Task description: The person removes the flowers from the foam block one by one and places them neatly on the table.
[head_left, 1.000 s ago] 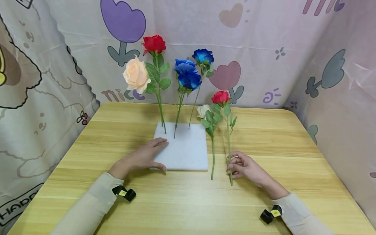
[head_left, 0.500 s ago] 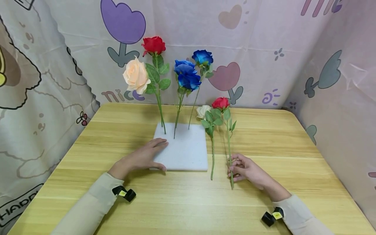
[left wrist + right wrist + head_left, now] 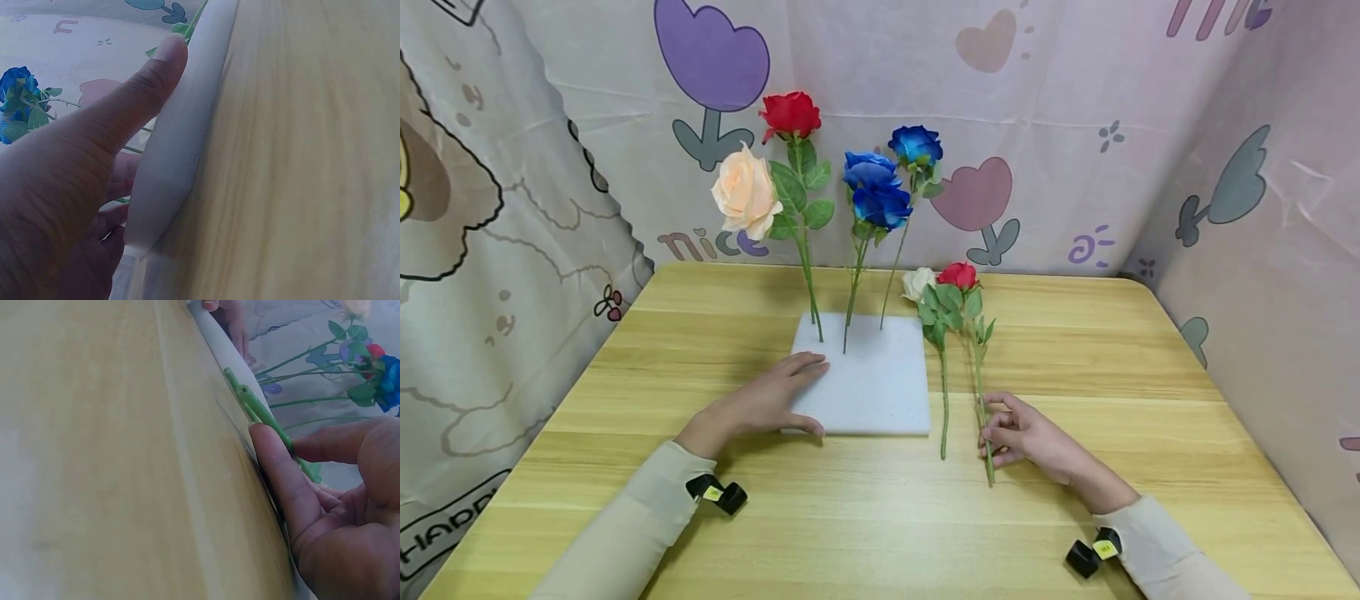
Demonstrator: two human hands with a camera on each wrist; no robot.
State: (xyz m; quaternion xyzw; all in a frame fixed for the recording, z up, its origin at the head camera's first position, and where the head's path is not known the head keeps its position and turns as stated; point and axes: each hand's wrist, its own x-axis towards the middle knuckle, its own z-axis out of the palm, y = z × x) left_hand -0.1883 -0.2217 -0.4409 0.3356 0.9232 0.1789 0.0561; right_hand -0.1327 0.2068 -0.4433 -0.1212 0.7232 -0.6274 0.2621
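My right hand (image 3: pixel 1026 433) pinches the lower stem of an artificial red rose (image 3: pixel 957 276) between thumb and forefinger. Its bloom lies beside a white rose (image 3: pixel 919 284) whose stem rests on the table, right of a white foam board (image 3: pixel 872 392). With fingers spread, my left hand (image 3: pixel 767 396) rests on the board's left side, the thumb (image 3: pixel 147 81) along its near edge. Standing in the board's back part are another red rose (image 3: pixel 792 114), a peach rose (image 3: pixel 747 192) and several blue blooms (image 3: pixel 880 202). Close up in the right wrist view, the pinched green stem (image 3: pixel 259 406) shows its cut end.
The wooden table (image 3: pixel 850 525) extends around the board on all sides. Behind it hangs a printed cloth (image 3: pixel 865 50), with more cloth at the left and right. The upright flowers rise tall between the board and the back cloth.
The held red rose has come down and slightly left, its bloom sinking beside the white one. Its stem end has shifted a little toward me. The left hand has stayed on the board.
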